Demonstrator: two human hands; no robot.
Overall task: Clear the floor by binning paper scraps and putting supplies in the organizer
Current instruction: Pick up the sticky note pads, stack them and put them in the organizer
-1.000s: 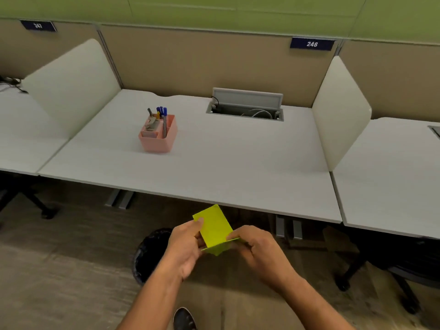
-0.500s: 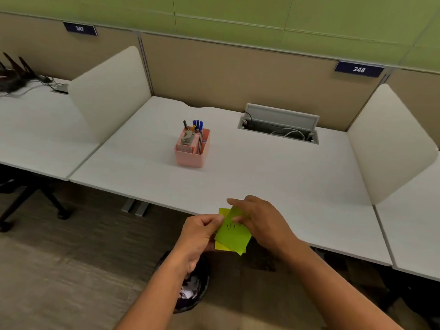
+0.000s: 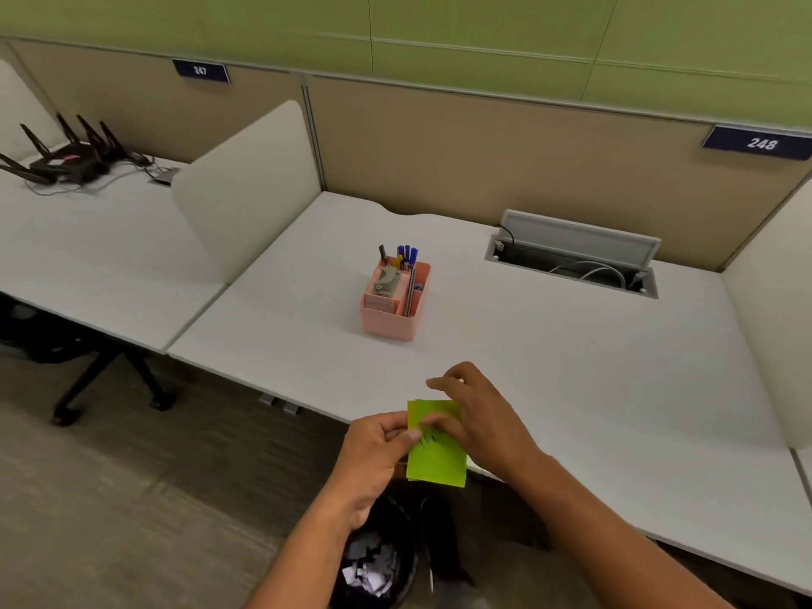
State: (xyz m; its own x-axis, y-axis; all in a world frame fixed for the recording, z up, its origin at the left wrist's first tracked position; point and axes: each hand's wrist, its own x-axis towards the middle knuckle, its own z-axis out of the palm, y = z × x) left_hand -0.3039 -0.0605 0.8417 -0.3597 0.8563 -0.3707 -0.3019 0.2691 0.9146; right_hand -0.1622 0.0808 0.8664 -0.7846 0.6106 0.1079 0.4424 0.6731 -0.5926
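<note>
A small stack of yellow-green sticky notes (image 3: 436, 459) is held over the desk's front edge. My left hand (image 3: 378, 454) pinches its left side, thumb on top. My right hand (image 3: 476, 417) grips its upper right part, fingers curled over the top sheet. Dark marks show on the top note. A pink organizer (image 3: 394, 301) stands on the white desk (image 3: 571, 367), holding blue pens, a dark marker and a grey stapler. Below my arms a black mesh bin (image 3: 378, 560) holds crumpled white paper scraps.
Beige dividers (image 3: 246, 191) bound the desk on both sides. An open cable hatch (image 3: 571, 257) sits at the back right. A black router (image 3: 66, 160) rests on the left desk. A chair base (image 3: 105, 380) stands on the carpet at left.
The view has shifted closer to the desk and to the right. Both hands rose with the notes from above the floor to the desk's front edge, and the notes now lie flatter.
</note>
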